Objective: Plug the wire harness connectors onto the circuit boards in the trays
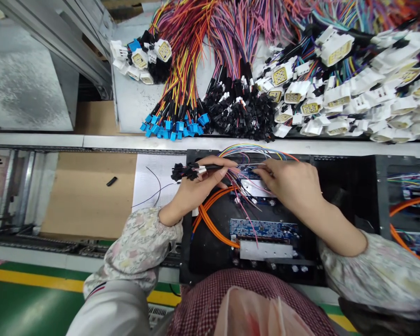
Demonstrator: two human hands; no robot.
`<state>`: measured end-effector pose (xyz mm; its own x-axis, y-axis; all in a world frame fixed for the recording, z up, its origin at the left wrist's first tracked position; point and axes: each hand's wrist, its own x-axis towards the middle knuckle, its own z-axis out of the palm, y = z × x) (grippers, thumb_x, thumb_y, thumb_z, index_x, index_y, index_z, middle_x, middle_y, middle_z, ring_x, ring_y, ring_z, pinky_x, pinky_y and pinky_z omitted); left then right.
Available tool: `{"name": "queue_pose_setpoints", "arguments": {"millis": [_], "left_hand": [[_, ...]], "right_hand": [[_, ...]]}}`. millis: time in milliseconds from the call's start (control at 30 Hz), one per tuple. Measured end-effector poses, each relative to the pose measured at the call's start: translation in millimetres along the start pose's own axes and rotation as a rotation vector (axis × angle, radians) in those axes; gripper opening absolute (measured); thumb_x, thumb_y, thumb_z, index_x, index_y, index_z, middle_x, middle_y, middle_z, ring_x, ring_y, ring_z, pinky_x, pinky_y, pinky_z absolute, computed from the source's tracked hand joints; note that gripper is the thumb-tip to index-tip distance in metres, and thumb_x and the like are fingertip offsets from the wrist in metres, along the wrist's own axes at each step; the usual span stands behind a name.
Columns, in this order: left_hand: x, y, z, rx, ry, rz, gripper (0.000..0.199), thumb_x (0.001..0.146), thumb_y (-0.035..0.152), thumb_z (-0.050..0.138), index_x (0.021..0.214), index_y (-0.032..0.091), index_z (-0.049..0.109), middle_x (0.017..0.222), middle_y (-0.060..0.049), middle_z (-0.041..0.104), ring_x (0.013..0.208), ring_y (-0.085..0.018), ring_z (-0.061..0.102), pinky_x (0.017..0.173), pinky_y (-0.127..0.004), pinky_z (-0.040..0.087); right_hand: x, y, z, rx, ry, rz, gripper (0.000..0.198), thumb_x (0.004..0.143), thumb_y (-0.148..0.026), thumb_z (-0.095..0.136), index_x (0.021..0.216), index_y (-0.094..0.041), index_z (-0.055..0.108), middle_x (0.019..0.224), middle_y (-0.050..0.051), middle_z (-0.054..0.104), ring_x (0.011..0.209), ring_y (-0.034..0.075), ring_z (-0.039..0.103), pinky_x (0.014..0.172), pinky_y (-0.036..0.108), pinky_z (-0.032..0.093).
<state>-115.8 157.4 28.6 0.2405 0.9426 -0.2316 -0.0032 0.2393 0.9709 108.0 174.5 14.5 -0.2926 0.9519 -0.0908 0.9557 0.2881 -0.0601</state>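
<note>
My left hand [210, 179] is closed around a wire harness whose small black connectors [188, 171] stick out to the left. Loose pink, black and white wires [243, 196] fan from it toward the right and downward. My right hand [289, 179] pinches thin wires from the same bundle above the upper circuit board [245, 173]; its fingertips partly hide them. Both hands are over a black housing [210, 259] that holds a second blue board [262, 228], silver metal plates [266, 250] and thick orange cables [210, 221].
Behind, a metal shelf carries wire bundles with blue connectors [175, 128], black connectors [241, 112] and white connectors [336, 100]. Cardboard [91, 196], a paper sheet [147, 179] and a short black piece [111, 181] lie left. Another housing [383, 186] is at the right.
</note>
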Motion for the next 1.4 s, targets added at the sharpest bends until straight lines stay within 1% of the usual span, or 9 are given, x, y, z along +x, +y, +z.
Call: {"name": "queue_pose_setpoints", "arguments": {"millis": [333,467,533,633,767,933,1100,1333,1400], "left_hand": [[0.9,-2.6,0.3,-0.009,-0.003,0.033,0.021,0.094,0.033,0.061,0.105,0.019,0.072,0.107,-0.007,0.075,0.08,-0.014,0.071,0.066,-0.023,0.062],[0.9,-3.3,1.4,0.014,0.017,0.041,0.019,0.094,0.031,0.059,0.098,0.018,0.072,0.106,-0.007,0.075,0.081,-0.014,0.071,0.068,-0.024,0.062],[0.7,-4.0,1.9,0.015,0.039,0.047,0.019,0.095,0.031,0.059,0.097,0.018,0.072,0.105,-0.007,0.075,0.081,-0.014,0.07,0.067,-0.024,0.062],[0.0,-3.9,2.2,0.028,0.079,0.039,0.019,0.094,0.033,0.06,0.096,0.019,0.072,0.104,-0.005,0.073,0.075,-0.012,0.069,0.065,-0.022,0.063],[-0.4,-2.6,2.2,-0.011,0.085,0.02,0.017,0.092,0.033,0.063,0.097,0.02,0.072,0.097,-0.003,0.072,0.077,-0.012,0.069,0.064,-0.021,0.063],[0.3,-3.6,1.9,-0.012,0.076,0.038,0.015,0.092,0.032,0.063,0.096,0.021,0.073,0.101,-0.003,0.073,0.068,-0.01,0.068,0.058,-0.02,0.061],[0.3,-3.3,1.6,0.008,0.066,0.013,0.018,0.093,0.033,0.062,0.101,0.021,0.074,0.106,-0.005,0.074,0.074,-0.012,0.07,0.06,-0.021,0.061],[-1.1,1.0,3.1,-0.016,0.063,0.03,0.018,0.093,0.03,0.064,0.103,0.02,0.074,0.108,-0.005,0.076,0.074,-0.012,0.07,0.062,-0.022,0.061],[-1.2,0.2,3.1,-0.009,0.063,0.035,0.018,0.093,0.03,0.063,0.102,0.02,0.074,0.107,-0.005,0.076,0.073,-0.012,0.07,0.062,-0.022,0.061]], "right_hand": [[-1.9,-0.5,-7.0,-0.037,-0.001,-0.007,0.033,0.093,-0.041,0.052,0.082,-0.02,0.075,0.061,0.008,0.067,0.052,0.021,0.056,0.051,0.031,0.022],[-24.2,-0.3,-30.2,0.136,0.16,-0.045,0.038,0.098,-0.049,0.047,0.098,-0.022,0.074,0.078,0.009,0.073,0.069,0.023,0.066,0.055,0.032,0.035],[-32.7,-1.3,-34.3,0.18,0.169,-0.11,0.038,0.099,-0.048,0.046,0.092,-0.022,0.073,0.08,0.008,0.073,0.074,0.023,0.067,0.058,0.032,0.038],[-34.1,-3.4,-25.3,0.259,0.161,-0.138,0.036,0.1,-0.039,0.045,0.085,-0.02,0.071,0.078,0.007,0.072,0.071,0.02,0.066,0.059,0.031,0.041],[-22.0,-6.0,-4.6,0.41,0.184,-0.071,0.027,0.099,-0.032,0.049,0.1,-0.019,0.072,0.091,0.008,0.075,0.079,0.02,0.069,0.067,0.03,0.047],[-11.5,-9.5,9.2,0.386,0.14,-0.051,0.027,0.097,-0.03,0.05,0.097,-0.019,0.074,0.088,0.008,0.075,0.08,0.022,0.069,0.068,0.031,0.046],[-7.1,-7.5,13.4,0.389,0.128,-0.057,0.029,0.097,-0.031,0.049,0.097,-0.02,0.075,0.086,0.008,0.075,0.077,0.022,0.069,0.067,0.031,0.046],[-19.8,-15.2,-13.6,0.33,0.204,-0.044,0.033,0.096,-0.044,0.053,0.105,-0.021,0.075,0.08,0.005,0.075,0.073,0.021,0.069,0.064,0.031,0.045],[-27.2,-16.8,-21.0,0.311,0.164,-0.106,0.031,0.097,-0.044,0.052,0.097,-0.022,0.074,0.075,0.003,0.073,0.069,0.02,0.068,0.06,0.03,0.041]]}}
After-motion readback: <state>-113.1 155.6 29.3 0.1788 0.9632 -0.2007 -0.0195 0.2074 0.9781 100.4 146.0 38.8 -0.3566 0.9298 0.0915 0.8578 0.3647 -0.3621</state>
